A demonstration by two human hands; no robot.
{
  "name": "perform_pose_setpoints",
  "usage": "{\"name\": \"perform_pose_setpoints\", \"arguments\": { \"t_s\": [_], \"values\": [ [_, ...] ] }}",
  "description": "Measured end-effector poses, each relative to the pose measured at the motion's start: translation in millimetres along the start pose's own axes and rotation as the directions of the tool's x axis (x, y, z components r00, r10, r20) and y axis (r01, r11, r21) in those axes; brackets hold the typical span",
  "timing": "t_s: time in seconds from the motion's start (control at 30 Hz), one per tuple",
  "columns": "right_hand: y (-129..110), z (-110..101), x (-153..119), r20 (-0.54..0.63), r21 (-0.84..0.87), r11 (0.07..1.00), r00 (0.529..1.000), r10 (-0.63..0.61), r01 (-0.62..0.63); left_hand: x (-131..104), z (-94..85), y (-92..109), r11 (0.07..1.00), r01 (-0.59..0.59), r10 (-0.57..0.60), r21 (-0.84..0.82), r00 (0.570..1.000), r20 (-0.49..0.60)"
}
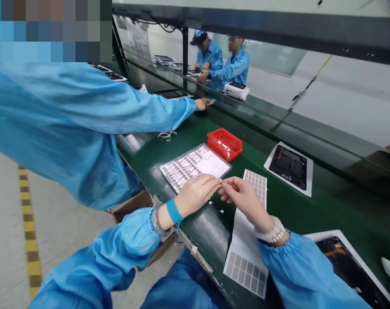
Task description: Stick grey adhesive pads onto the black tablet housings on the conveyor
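Observation:
My left hand and my right hand meet over the green bench, fingertips pinched together. A tiny whitish bit shows between them, too small to name. Under and beyond my left hand lies a clear tray with rows of small round parts on thin leads. Two small white round pieces, one of them a tabbed dot, rest on the bench below my fingers. Beneath my right wrist runs a long backing sheet with grey rectangular stickers at both ends.
Behind the tray stands a red bin with white scraps inside. Dark device panels on white sheets lie at right, one farther back and one nearer. At left a co-worker's sleeve reaches across the bench. An overhead beam spans the top.

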State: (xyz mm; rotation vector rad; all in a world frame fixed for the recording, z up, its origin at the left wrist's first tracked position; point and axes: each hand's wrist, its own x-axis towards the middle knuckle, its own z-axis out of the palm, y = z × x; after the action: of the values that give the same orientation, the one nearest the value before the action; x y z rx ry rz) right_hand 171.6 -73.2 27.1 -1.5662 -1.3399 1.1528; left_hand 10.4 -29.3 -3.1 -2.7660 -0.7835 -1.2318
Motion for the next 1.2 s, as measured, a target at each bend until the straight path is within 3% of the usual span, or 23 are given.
{"name": "perform_pose_setpoints", "arguments": {
  "t_s": [0.17,0.37,0.77,0.9,1.07,1.2],
  "values": [
    [-0.2,3.0,0.0,-0.029,-0.146,0.982,0.992,-0.123,0.117,1.5,6.1,-0.4,0.996,0.090,-0.090,-0.013,0.996,-0.007],
    [-3.7,3.7,-4.1,-0.063,-0.287,0.948,0.984,-0.164,0.139,-0.1,7.0,7.5,0.986,0.123,-0.121,0.116,0.992,-0.026],
    [-12.4,1.0,-13.2,-0.012,-0.634,0.751,0.969,-0.247,0.184,5.8,0.5,16.3,0.960,0.138,-0.170,0.243,0.979,0.116],
    [-12.1,0.9,-13.6,-0.021,-0.637,0.750,0.969,-0.246,0.177,6.6,0.4,17.5,0.953,0.152,-0.191,0.261,0.972,0.134],
    [-10.3,1.0,-13.3,-0.030,-0.519,0.840,0.979,-0.202,0.157,9.9,-0.4,17.4,0.940,0.182,-0.231,0.287,0.961,0.149],
    [-9.2,-0.1,-13.0,-0.029,-0.362,0.925,0.990,-0.135,0.115,15.1,-1.1,-0.4,0.902,0.260,-0.320,0.344,0.939,0.129]
  ]
}}
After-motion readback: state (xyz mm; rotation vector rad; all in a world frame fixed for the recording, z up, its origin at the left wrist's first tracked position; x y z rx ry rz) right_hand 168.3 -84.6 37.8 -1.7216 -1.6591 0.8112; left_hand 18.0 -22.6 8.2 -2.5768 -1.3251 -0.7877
